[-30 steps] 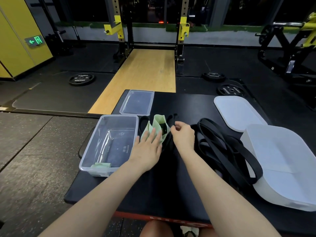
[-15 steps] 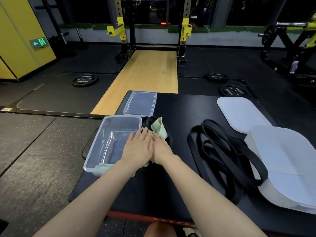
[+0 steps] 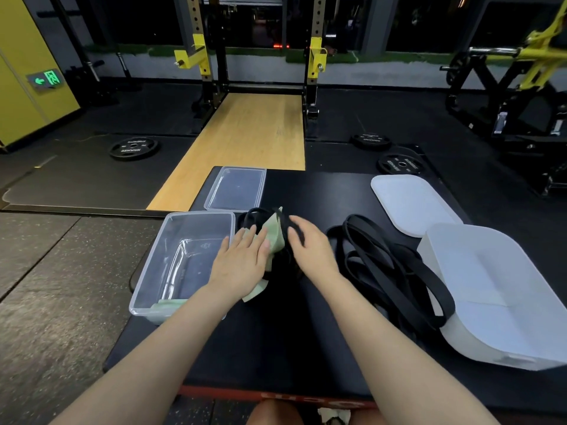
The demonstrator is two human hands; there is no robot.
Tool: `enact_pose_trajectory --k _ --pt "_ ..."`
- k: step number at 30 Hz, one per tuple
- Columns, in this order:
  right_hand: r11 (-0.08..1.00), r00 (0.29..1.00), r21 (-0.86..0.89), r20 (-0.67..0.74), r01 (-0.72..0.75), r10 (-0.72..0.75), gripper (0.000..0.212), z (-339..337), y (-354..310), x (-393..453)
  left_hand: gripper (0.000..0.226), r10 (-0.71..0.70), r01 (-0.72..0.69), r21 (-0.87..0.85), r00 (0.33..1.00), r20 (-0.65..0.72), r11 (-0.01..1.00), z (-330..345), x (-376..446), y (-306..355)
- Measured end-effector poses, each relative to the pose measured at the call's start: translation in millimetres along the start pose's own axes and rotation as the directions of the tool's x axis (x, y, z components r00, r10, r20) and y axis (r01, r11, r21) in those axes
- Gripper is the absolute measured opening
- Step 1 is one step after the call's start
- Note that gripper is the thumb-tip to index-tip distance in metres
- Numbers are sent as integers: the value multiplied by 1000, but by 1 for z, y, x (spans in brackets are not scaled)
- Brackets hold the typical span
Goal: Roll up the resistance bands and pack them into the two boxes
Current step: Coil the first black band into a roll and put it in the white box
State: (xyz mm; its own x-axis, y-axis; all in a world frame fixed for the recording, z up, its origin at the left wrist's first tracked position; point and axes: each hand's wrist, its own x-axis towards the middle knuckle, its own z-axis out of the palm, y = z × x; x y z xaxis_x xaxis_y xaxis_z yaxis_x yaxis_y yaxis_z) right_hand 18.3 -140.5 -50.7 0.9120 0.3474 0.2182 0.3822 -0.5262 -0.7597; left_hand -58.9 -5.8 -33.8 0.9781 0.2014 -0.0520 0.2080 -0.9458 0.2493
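Head view, only cam. Change vs 0.5 s ago: hands were pressed together, flat, on the small bundle; now they've parted. L hand [image 3: 242, 262] lies flat, fingers spread, palm down on the green band [image 3: 274, 236], pinning it, not wrapped round it. R hand [image 3: 308, 243] is lifted a bit, fingers loosely curled over a black band [image 3: 260, 216] beside the green one; motion-blurred, so cannot tell if it actually holds anything. Vs 1 s ago: R hand was pinching at the bundle's right side, green band stood more upright. Judgement: roll of the green + black bundle is in progress, not finished; looks like re-gripping betw. turns. Bundle sits on the black mat [image 3: 276, 348], just right of the clear box [image 3: 153, 286], touching or nearly touching its wall, can't tell which. Counts: boxes 2, clear box at left, white box [image 3: 497, 302] at right, both open. Lids 2, clear lid [image 3: 236, 188] behind the clear box, white lid [image 3: 411, 204] behind the white box. Green: 1 under L hand, + 1 green piece [image 3: 167, 305] in the clear box's near corner. Black: loose pile [image 3: 392, 271] betw. R arm and white box, several loops overlapped, exact no. not countable. Packing barely begun.
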Motion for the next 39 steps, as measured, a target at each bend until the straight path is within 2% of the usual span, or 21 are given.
enact_pose_trajectory --k 2,4,5,7,9,11,12,14,16,19,21,23,25,27,29,33,35,39 --pt "986 989 -169 -144 -6 -19 39 -21 12 2 51 10 -10 25 1000 2 1000 1 1 5" --pt "922 973 -382 -230 -64 -28 43 -45 29 5 50 39 -39 75 999 2 996 2 2 13" --pt "868 974 -483 -227 -116 4 51 -57 38 6 50 58 -57 95 998 -4 994 3 3 18" --pt "758 969 -605 -163 -245 184 75 -77 54 7 50 92 -91 91 996 -8 992 5 3 28" --pt "681 917 -647 -77 -344 390 95 -90 66 8 49 119 -120 59 993 7 991 9 3 37" --pt "646 851 -653 4 -396 525 102 -97 76 10 49 144 -145 63 989 25 987 14 2 45" --pt "645 823 -642 38 -414 567 99 -98 78 10 49 155 -157 79 987 31 984 17 2 48" --pt "645 809 -641 64 -416 585 77 -97 81 10 49 174 -178 111 984 46 978 24 2 52" --pt "645 848 -650 3 -401 530 54 -94 81 7 49 190 -198 126 979 71 972 30 3 54" --pt "670 930 -662 -124 -337 346 40 -93 74 -1 48 196 -212 120 972 127 970 34 2 57" --pt "769 937 -537 -168 -347 305 40 -95 66 -7 48 201 -218 117 969 141 969 34 0 59" --pt "879 925 -291 -166 -377 342 40 -96 59 -12 47 206 -217 71 968 142 974 31 -1 61" --pt "935 929 -71 -161 -348 334 40 -98 55 -18 45 210 -206 -48 970 124 977 27 -1 64" --pt "942 926 81 -171 -326 336 42 -100 54 -24 42 196 -174 -235 978 75 956 20 -1 70" --pt "935 922 170 -185 -311 340 42 -104 52 -31 39 158 -131 -440 987 25 888 10 -2 79" --pt "944 956 276 -176 -180 233 14 -116 38 -44 34 58 -1 -701 997 58 713 -9 -2 101" --pt "933 968 340 -168 -122 187 3 -122 28 -49 33 38 45 -746 995 95 665 -13 -4 108" --pt "893 966 441 -184 -84 182 9 -132 14 -56 36 39 90 -679 984 172 729 -5 -19 104"
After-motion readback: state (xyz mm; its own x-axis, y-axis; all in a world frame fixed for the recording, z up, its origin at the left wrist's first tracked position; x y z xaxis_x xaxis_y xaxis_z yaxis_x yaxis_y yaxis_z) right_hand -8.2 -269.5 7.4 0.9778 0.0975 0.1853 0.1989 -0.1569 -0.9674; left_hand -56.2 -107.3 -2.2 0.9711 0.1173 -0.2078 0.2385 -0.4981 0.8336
